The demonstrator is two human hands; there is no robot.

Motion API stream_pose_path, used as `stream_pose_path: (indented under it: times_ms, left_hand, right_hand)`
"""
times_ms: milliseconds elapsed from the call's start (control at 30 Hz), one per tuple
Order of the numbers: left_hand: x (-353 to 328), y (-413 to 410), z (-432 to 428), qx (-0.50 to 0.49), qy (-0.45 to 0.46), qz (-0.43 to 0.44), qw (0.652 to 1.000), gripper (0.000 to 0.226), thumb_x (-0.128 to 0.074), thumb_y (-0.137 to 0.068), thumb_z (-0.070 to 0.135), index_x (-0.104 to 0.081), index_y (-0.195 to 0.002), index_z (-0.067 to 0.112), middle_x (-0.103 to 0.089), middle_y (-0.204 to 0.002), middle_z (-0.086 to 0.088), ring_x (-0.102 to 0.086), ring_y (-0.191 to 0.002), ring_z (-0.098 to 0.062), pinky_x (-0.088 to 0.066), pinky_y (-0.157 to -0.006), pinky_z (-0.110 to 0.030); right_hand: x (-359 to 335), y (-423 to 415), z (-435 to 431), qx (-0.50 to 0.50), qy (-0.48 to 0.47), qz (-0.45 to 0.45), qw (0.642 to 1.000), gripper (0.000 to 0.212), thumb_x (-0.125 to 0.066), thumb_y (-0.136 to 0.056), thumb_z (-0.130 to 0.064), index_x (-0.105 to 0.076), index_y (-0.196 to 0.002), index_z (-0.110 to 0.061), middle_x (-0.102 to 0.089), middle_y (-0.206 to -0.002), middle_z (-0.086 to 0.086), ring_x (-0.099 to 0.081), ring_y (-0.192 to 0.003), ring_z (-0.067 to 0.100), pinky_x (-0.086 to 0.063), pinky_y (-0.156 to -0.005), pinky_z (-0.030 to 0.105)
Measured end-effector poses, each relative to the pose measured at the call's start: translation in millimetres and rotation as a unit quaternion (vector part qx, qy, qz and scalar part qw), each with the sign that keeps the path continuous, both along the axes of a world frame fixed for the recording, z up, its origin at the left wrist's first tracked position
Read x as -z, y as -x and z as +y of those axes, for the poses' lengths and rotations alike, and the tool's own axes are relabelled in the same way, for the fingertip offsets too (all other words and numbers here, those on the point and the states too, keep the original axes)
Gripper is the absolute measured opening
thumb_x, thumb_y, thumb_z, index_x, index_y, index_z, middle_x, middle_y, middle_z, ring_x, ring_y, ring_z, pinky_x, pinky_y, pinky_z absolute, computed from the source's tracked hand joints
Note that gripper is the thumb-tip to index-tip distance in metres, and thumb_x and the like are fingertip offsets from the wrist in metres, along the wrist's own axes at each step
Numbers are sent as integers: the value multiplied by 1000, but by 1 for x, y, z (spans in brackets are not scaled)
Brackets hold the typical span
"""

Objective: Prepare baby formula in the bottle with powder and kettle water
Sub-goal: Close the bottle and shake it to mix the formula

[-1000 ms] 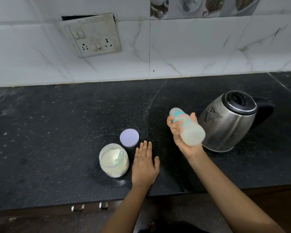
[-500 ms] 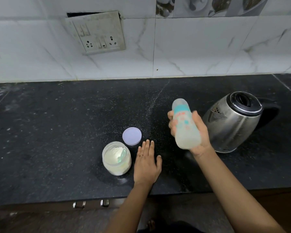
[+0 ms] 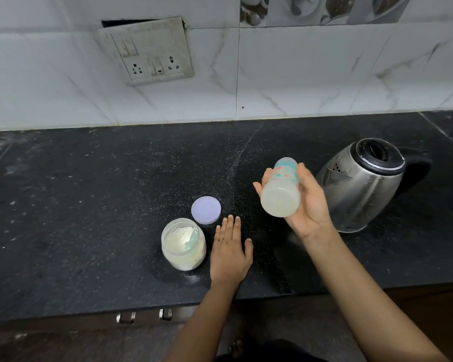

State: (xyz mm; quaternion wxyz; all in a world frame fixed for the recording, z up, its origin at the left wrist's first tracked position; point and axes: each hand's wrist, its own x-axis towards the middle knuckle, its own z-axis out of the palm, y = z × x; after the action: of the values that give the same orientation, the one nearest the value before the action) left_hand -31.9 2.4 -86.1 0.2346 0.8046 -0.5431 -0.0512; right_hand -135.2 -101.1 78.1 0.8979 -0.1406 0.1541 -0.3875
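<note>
My right hand (image 3: pixel 307 205) grips the baby bottle (image 3: pixel 281 190) above the black counter, tilted with its cloudy white base toward me and its capped top pointing away. The steel kettle (image 3: pixel 361 184) stands just right of it, lid shut, black handle to the right. An open jar of white powder (image 3: pixel 183 244) with a pale scoop inside sits near the front edge, its lilac lid (image 3: pixel 205 210) lying flat behind it. My left hand (image 3: pixel 229 250) rests flat on the counter between the jar and the bottle, fingers straight.
The black stone counter (image 3: pixel 76 205) runs wide to the left. A switch and socket plate (image 3: pixel 148 49) hangs loose on the white tiled wall. Drawer handles (image 3: pixel 144 316) show below the counter's front edge.
My right hand has turned and swung the bottle: first it lay tilted with its top to the left, then stood nearly upright, and now its base faces me. My left hand stays put.
</note>
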Motion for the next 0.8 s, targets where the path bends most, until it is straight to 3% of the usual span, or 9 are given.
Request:
stream_pose_path:
  times_ms: [67,133,200,300,433,533,600,700,800]
  left_hand:
    - [0,0,0,1,1,2,1000,63,-32,-90,39,-41,-144,7,-39,-150,-12,-30,-142,-22,-6,-117,-30]
    - [0,0,0,3,-3,1,1000,63,-34,-90,39,-43,-143,6,-41,-148,-13,-33,-140,-22,-9,-116,-31]
    - [1,0,1,5,-1,-5,1000,62,-36,-90,38,-45,-141,5,-44,-146,-14,-36,-138,-24,-11,-115,-32]
    - [2,0,2,2,1,-5,1000,61,-36,-90,38,-45,-141,5,-44,-146,-14,-36,-139,-23,-12,-115,-32]
    - [2,-1,1,4,-1,-6,1000,62,-36,-90,38,-44,-142,6,-43,-147,-13,-35,-139,-23,-11,-116,-32]
    - [2,-1,0,6,0,-6,1000,61,-36,-90,38,-44,-142,6,-43,-147,-13,-36,-139,-23,-10,-116,-32]
    - [3,-1,1,4,-4,-5,1000,61,-36,-90,38,-44,-142,6,-43,-147,-13,-36,-139,-23,-11,-115,-32]
    - [3,-1,1,9,-2,-6,1000,61,-37,-90,38,-45,-141,6,-44,-146,-13,-37,-138,-23,-12,-115,-32]
    - [2,-1,0,5,2,-5,1000,61,-37,-90,38,-45,-141,6,-44,-146,-13,-37,-138,-23,-10,-115,-31]
  right_hand:
    - [-1,4,-2,-23,-14,-25,999,73,-80,-62,-11,-46,-125,3,-55,-109,21,-63,-95,34,-45,-85,70]
    - [-1,11,-2,-68,-6,-70,995,71,-74,-68,-6,-41,-131,5,-52,-119,23,-61,-103,38,-44,-87,69]
    - [-4,11,-1,-125,27,-114,985,66,-73,-74,-8,-37,-129,4,-52,-120,24,-59,-102,36,-51,-86,56]
    - [-12,6,1,-126,40,-128,983,59,-76,-74,-28,-43,-113,2,-48,-105,16,-57,-83,24,-57,-66,34]
    - [-14,11,-1,-81,-85,-186,976,61,-71,-81,-30,-40,-125,0,-43,-120,18,-62,-91,34,-56,-83,49]
    - [-19,7,-9,-71,-15,-62,995,64,-72,-80,-21,-35,-129,-1,-48,-118,18,-62,-86,32,-57,-75,47]
    - [-15,2,-13,-6,-10,-29,999,79,-82,-66,-15,-36,-129,-6,-56,-109,18,-63,-84,29,-57,-69,44]
    - [5,7,-12,-71,-35,-129,988,70,-79,-73,-17,-40,-128,0,-55,-111,20,-63,-93,30,-57,-77,43]
    - [14,8,-7,-116,57,-69,989,58,-76,-77,-22,-43,-118,1,-57,-105,16,-63,-83,25,-56,-73,36]
